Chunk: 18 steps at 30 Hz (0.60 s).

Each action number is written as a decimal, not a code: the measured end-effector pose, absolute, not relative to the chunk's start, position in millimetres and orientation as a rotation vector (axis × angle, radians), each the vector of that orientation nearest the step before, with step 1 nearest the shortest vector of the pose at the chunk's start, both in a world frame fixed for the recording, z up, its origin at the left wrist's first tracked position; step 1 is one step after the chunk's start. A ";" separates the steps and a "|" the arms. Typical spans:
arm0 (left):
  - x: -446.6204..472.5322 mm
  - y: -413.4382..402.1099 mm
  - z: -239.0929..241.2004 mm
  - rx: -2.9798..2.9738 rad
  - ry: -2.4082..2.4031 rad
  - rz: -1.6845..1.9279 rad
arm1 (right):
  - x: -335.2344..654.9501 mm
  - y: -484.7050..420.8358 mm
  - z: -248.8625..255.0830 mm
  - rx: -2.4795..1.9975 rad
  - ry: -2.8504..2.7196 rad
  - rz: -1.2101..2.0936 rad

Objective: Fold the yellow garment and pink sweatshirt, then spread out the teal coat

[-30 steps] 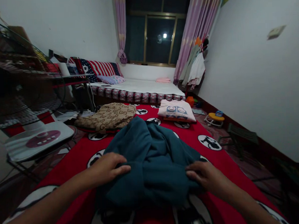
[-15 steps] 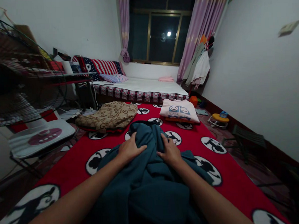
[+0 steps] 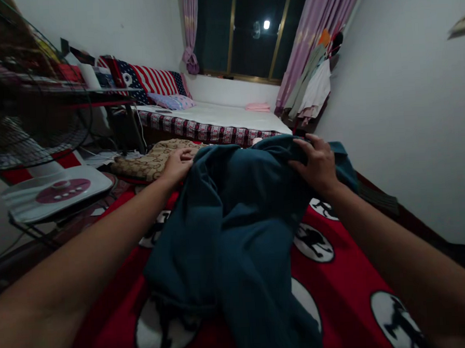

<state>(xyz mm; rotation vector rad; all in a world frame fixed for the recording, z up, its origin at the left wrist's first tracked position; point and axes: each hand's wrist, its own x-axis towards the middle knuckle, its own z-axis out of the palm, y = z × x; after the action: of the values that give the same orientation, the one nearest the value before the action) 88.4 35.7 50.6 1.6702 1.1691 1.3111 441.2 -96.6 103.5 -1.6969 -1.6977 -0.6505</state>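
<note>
A dark teal garment (image 3: pixel 253 193) is spread between my two hands, its upper edge lifted and its lower parts hanging down onto the red blanket (image 3: pixel 350 271). Its exact kind is unclear from the folds. My left hand (image 3: pixel 177 165) is closed on its upper left edge. At the upper right, my right hand (image 3: pixel 318 163) grips the cloth with bent fingers, and a piece of it sticks out beyond the hand. Behind my left hand lies a folded brown patterned garment (image 3: pixel 150 161). The raised cloth mostly hides the pale folded clothing behind it.
An electric fan (image 3: pixel 50 189) stands at the left, by a cluttered desk (image 3: pixel 96 100). A bed (image 3: pixel 221 115) with pillows lies beyond, under a window. Clothes (image 3: pixel 316 94) hang by the right wall. A dark low stool (image 3: pixel 380 200) is partly visible at the right.
My hands have moved apart and up, spreading the bunched teal garment wide and raising its top edge. The pale folded clothing is now mostly covered. The camera view has tilted and shifted.
</note>
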 end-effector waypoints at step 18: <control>71.3 -62.0 -33.8 2.318 1.350 0.642 | 353.0 -229.4 -38.5 -1.885 -1.733 0.357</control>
<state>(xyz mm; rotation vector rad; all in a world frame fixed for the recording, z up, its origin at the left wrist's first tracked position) 71.3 -62.0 -33.8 2.3180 1.3496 0.6422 353.0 -229.4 -38.5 -1.8853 -1.7328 0.3571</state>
